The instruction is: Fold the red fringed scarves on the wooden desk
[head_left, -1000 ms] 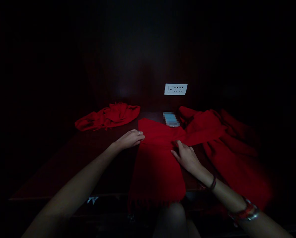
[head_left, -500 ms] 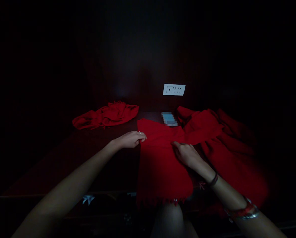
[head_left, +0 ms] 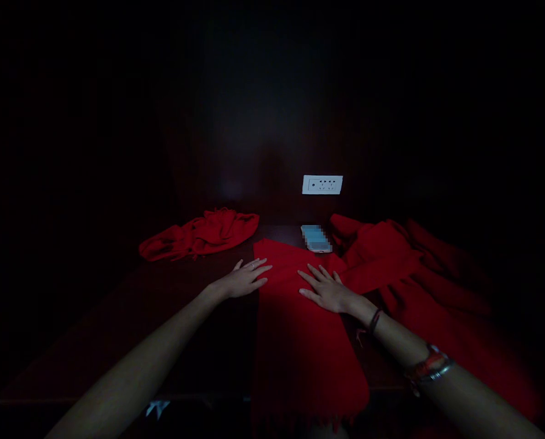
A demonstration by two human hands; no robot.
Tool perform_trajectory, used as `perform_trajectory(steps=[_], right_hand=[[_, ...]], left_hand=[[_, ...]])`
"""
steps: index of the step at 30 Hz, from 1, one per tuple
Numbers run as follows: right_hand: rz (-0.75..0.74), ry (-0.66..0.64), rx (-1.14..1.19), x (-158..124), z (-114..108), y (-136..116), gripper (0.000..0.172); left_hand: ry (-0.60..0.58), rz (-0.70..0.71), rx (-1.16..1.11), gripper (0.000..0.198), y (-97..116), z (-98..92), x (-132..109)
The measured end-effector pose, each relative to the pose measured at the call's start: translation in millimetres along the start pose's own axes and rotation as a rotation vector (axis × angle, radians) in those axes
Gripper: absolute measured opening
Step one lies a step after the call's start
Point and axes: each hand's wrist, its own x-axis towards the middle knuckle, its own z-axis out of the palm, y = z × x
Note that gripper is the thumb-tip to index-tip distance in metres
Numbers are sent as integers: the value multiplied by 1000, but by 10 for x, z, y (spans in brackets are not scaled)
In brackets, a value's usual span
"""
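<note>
A red fringed scarf (head_left: 306, 347) lies on the dark table, its fringed end hanging over the front edge and the rest running off to the right in loose folds. My left hand (head_left: 242, 279) rests at the scarf's left edge, fingers spread, fingertips on the cloth. Flat on top of the scarf, toward its right side, is my right hand (head_left: 325, 289), also with fingers apart. Neither hand grips anything. A second crumpled red cloth (head_left: 208, 233) with fringe lies at the back left.
Behind the scarf a phone (head_left: 316, 238) with a blurred-out screen lies on the table (head_left: 176, 323). A white socket panel (head_left: 322, 185) is fixed to the dark back wall. Bunched red fabric (head_left: 391, 256) covers the right side. Much of the surroundings is too dark to make out.
Both hands have gone from pinching the scarf to lying open on it. My right hand has shifted slightly left. The whole scene sits lower in view.
</note>
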Motion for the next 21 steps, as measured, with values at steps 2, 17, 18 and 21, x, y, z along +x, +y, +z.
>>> perform_trajectory(steps=[2, 17, 18, 21], right_hand=[[6, -59, 14, 26, -86, -7, 66], [185, 298, -149, 709, -227, 261, 31], [182, 306, -132, 697, -236, 295, 31], [173, 334, -67, 664, -290, 349, 32]], left_hand=[[70, 8, -8, 42, -13, -30, 62], [124, -149, -27, 60, -216, 77, 500], [173, -131, -32, 58, -222, 68, 498], [310, -107, -77, 52, -265, 25, 544]])
